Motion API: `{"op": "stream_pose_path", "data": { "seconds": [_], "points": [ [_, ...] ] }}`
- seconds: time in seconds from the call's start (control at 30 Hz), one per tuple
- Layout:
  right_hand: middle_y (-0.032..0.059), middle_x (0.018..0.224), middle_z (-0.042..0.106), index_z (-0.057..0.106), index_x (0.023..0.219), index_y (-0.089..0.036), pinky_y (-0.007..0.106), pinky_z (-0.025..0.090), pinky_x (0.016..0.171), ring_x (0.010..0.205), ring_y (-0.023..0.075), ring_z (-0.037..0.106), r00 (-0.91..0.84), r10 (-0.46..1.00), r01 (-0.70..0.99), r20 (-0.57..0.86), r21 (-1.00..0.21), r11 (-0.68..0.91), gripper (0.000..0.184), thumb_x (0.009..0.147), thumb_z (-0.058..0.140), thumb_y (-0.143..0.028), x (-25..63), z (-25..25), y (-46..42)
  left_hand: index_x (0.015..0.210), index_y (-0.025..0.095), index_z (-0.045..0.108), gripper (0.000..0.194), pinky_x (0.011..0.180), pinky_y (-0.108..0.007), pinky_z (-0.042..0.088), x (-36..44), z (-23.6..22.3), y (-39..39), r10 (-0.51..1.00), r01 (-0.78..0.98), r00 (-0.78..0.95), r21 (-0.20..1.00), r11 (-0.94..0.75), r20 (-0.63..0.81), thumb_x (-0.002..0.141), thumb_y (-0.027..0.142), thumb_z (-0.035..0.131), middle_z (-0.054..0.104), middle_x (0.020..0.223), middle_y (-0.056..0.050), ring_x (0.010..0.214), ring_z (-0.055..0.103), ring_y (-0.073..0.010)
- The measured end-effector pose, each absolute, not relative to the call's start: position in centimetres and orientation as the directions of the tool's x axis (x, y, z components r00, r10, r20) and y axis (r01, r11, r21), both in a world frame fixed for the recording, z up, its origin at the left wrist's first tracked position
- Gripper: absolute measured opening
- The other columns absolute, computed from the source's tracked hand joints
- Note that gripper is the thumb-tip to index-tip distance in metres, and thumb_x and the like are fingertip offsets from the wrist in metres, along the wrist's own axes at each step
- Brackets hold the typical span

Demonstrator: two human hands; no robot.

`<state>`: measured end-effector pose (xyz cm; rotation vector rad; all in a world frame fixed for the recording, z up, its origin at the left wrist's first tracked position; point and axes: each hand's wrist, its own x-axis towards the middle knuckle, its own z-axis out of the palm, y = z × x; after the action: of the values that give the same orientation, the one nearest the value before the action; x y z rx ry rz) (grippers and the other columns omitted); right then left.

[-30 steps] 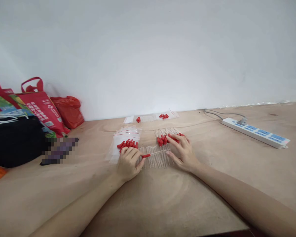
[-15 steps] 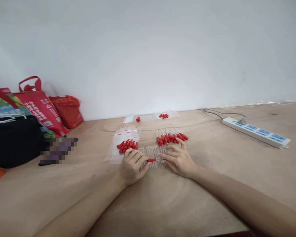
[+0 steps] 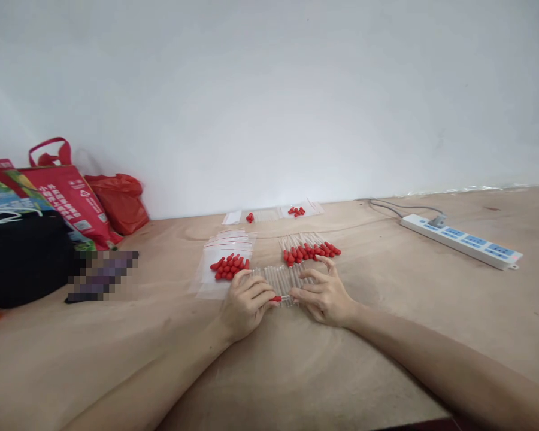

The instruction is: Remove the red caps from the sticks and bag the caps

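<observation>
My left hand (image 3: 247, 306) is closed, pinching a red rubber dropper bulb (image 3: 276, 299) between thumb and fingers. From the right, my right hand (image 3: 327, 297) grips a thin glass tube (image 3: 285, 297), whose end meets the mouth of the bulb. How deep the tube sits cannot be made out. Beneath and between both hands lies a row of loose glass tubes (image 3: 275, 276). A heap of red bulbs (image 3: 229, 267) rests on clear zip bags (image 3: 205, 288) just beyond my left hand. Several droppers with red bulbs fitted (image 3: 306, 252) lie side by side past my right fingertips.
Against the wall are more zip bags (image 3: 269, 215) with red bulbs (image 3: 296, 212) on them. A white power strip (image 3: 462, 240) with a plugged-in cord lies on the right. Red shopping bags (image 3: 74, 197), a black bag (image 3: 24, 257) and a blurred dark item (image 3: 102, 276) occupy the left.
Both hands have come slightly closer together and lower, with the bulb and tube between them. My right fingers have curled in more around the tube. The view has shifted a little.
</observation>
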<state>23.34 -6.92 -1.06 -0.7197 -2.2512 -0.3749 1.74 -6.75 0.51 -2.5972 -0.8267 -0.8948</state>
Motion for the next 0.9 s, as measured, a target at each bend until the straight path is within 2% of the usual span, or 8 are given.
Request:
{"op": "stream_pose_path", "data": {
  "seconds": [0.23, 0.33, 0.43, 0.53, 0.63, 0.83, 0.9],
  "points": [
    [-0.0053, 0.057, 0.062, 0.062, 0.086, -0.028, 0.046, 0.013, 0.096, 0.084, 0.0147, 0.055, -0.571, 0.340, 0.581, 0.747, 0.076, 0.810, 0.021, 0.080, 0.044, -0.020, 23.7, -1.1, -7.1, 0.072, 0.022, 0.061, 0.018, 0.087, -0.038, 0.031, 1.3, 0.7, -6.9, 0.376, 0.566, 0.651, -0.092, -0.819, 0.660, 0.084, 0.022, 0.047, 0.067, 0.073, 0.003, 0.076, 0.059, -0.0130],
    [-0.0035, 0.060, 0.064, 0.063, 0.083, -0.027, 0.045, 0.015, 0.095, 0.083, 0.0154, 0.055, -0.504, 0.423, 0.661, 0.753, 0.021, 0.750, 0.022, 0.081, 0.043, -0.021, 24.8, -1.0, -7.0, 0.073, 0.021, 0.060, 0.019, 0.079, -0.034, 0.038, 0.2, 0.7, -6.6, 0.404, 0.605, 0.598, -0.059, -0.794, 0.692, 0.084, 0.019, 0.045, 0.066, 0.073, 0.002, 0.072, 0.058, -0.0126],
    [-0.0013, 0.067, 0.065, 0.065, 0.085, -0.026, 0.041, 0.020, 0.092, 0.078, 0.0148, 0.054, -0.392, 0.537, 0.774, 0.747, -0.048, 0.632, 0.021, 0.082, 0.044, -0.025, 25.6, -0.8, -6.6, 0.081, 0.021, 0.060, 0.017, 0.070, -0.028, 0.044, -0.9, 0.8, -6.1, 0.467, 0.647, 0.502, 0.041, -0.761, 0.728, 0.085, 0.020, 0.043, 0.064, 0.077, -0.002, 0.074, 0.057, -0.0131],
    [0.0008, 0.073, 0.066, 0.064, 0.093, -0.025, 0.036, 0.023, 0.088, 0.073, 0.0132, 0.053, -0.319, 0.598, 0.819, 0.735, -0.103, 0.564, 0.023, 0.084, 0.044, -0.027, 25.6, -0.8, -6.2, 0.093, 0.020, 0.059, 0.020, 0.073, -0.027, 0.047, -1.5, 1.0, -5.3, 0.521, 0.699, 0.372, 0.137, -0.701, 0.768, 0.085, 0.022, 0.041, 0.057, 0.086, -0.005, 0.081, 0.056, -0.0145],
    [0.0022, 0.077, 0.066, 0.062, 0.097, -0.023, 0.033, 0.024, 0.086, 0.074, 0.0135, 0.054, -0.261, 0.663, 0.850, 0.702, -0.159, 0.503, 0.026, 0.083, 0.040, -0.021, 25.4, -0.8, -5.9, 0.099, 0.017, 0.059, 0.026, 0.073, -0.029, 0.048, -2.5, 1.5, -4.1, 0.581, 0.796, 0.192, 0.220, -0.563, 0.791, 0.083, 0.024, 0.040, 0.051, 0.089, -0.007, 0.082, 0.055, -0.0161],
    [0.0019, 0.075, 0.066, 0.060, 0.083, -0.020, 0.034, 0.023, 0.083, 0.074, 0.0153, 0.056, -0.160, 0.763, 0.918, 0.626, -0.191, 0.349, 0.020, 0.077, 0.041, -0.017, 25.6, -1.0, -5.7, 0.102, 0.014, 0.055, 0.035, 0.059, -0.025, 0.048, -6.0, 2.0, -1.5, 0.800, 0.805, -0.111, 0.526, -0.275, 0.589, 0.073, 0.032, 0.045, 0.055, 0.078, -0.003, 0.062, 0.054, -0.0131],
    [0.0019, 0.076, 0.067, 0.060, 0.080, -0.020, 0.034, 0.023, 0.082, 0.073, 0.0150, 0.056, -0.164, 0.776, 0.924, 0.609, -0.181, 0.337, 0.019, 0.077, 0.041, -0.017, 25.5, -1.0, -5.7, 0.099, 0.015, 0.054, 0.036, 0.056, -0.024, 0.046, -6.5, 1.9, -0.8, 0.832, 0.789, -0.175, 0.580, -0.202, 0.527, 0.070, 0.036, 0.049, 0.058, 0.078, -0.003, 0.063, 0.054, -0.0133]
  ]
}}
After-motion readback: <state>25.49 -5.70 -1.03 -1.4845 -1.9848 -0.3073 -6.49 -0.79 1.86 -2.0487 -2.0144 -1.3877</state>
